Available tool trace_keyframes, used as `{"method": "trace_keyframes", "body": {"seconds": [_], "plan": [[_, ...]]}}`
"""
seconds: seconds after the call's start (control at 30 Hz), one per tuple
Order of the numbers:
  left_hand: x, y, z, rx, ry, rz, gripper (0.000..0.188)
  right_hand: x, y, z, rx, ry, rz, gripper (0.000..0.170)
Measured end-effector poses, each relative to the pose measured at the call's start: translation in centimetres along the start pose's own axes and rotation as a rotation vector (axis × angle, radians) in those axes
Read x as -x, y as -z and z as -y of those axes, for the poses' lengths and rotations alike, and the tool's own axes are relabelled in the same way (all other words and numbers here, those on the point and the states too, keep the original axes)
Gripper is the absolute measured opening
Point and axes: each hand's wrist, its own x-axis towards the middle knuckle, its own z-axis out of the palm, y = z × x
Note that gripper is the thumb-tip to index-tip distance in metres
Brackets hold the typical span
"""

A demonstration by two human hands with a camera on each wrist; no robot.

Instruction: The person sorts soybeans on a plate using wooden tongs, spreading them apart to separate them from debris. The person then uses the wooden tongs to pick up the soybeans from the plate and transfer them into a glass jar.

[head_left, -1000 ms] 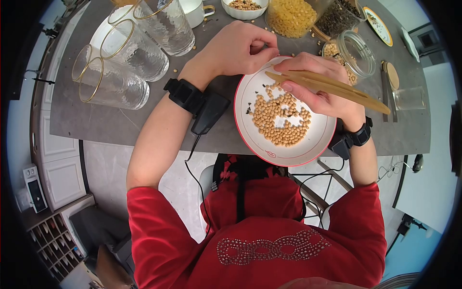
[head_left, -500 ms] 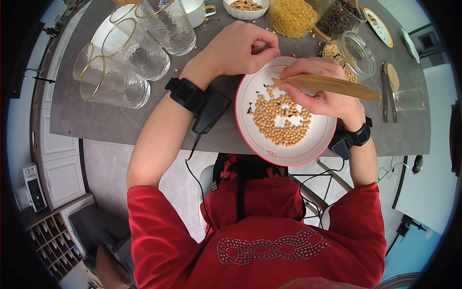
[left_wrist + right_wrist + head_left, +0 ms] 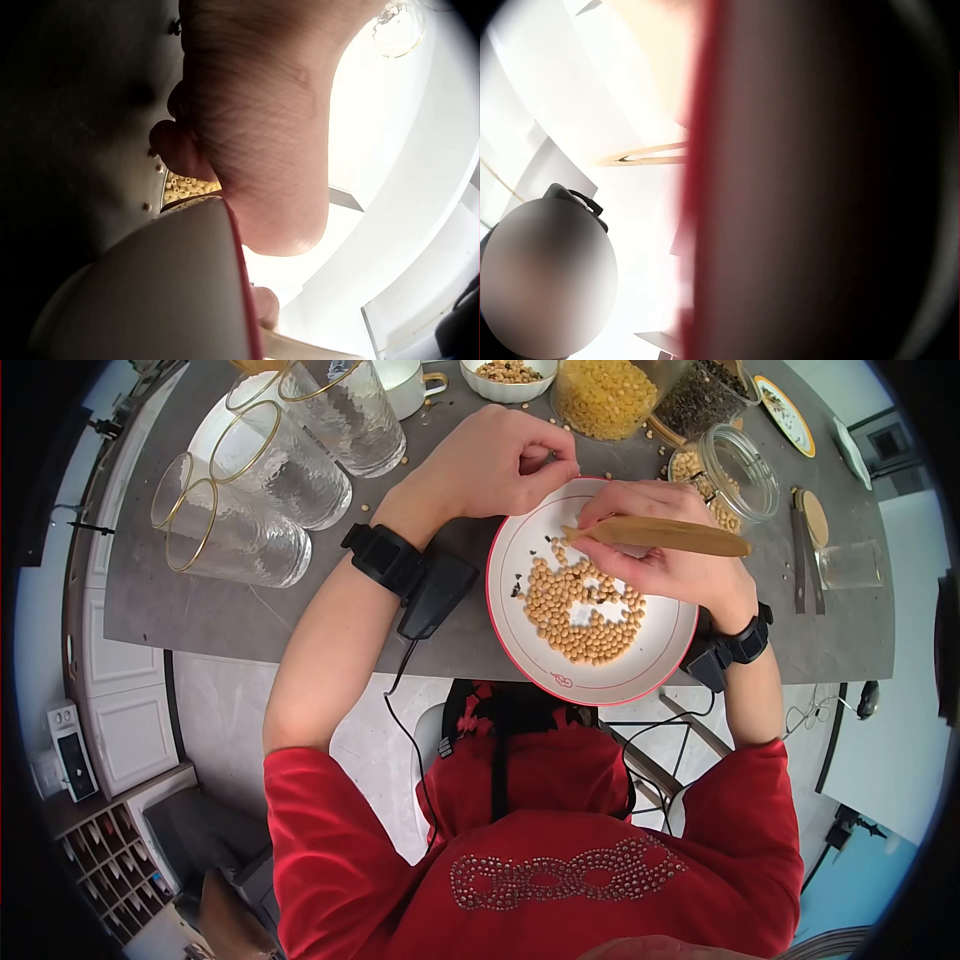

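In the head view, a white plate point(image 3: 655, 655) with a red rim stands at the table's front edge, bearing a spread of pale round beans point(image 3: 590, 630) and a few dark bits. The right hand point(image 3: 690, 575) reaches over its right side, gripping wooden tongs point(image 3: 680, 536) between thumb and fingers. The tips of the tongs are over the upper part of the plate, near some beans. The left hand point(image 3: 500, 460) rests beside the plate's upper left rim, fingers curled in and holding nothing. In the right wrist view the plate's red rim point(image 3: 701, 172) blocks most of the sight.
Several gold-rimmed glasses point(image 3: 240, 535) stand at the left. Behind the plate are a white bowl point(image 3: 508, 392) of beans, a jar of yellow macaroni point(image 3: 605, 400) and a jar of dark flakes point(image 3: 705, 400). A clip-top glass jar point(image 3: 740, 480) of beans lies tipped past the right hand.
The right hand has turned the tongs; their rear end has swung away from the person's body, and their tips have shifted slightly right. The left hand and plate stay in place.
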Motion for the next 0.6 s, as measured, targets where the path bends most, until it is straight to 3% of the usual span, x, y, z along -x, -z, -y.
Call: {"method": "trace_keyframes", "body": {"seconds": [0.47,0.6], "plan": [[0.02,-0.06,0.0,0.001,0.022,-0.015,0.011,-0.3,0.27,0.52,0.059,-0.027,0.029,0.024],[0.11,0.0,-0.1,0.008,0.056,-0.013,0.011,-0.25,0.1,0.11,0.049,0.05,0.006,0.027]]}}
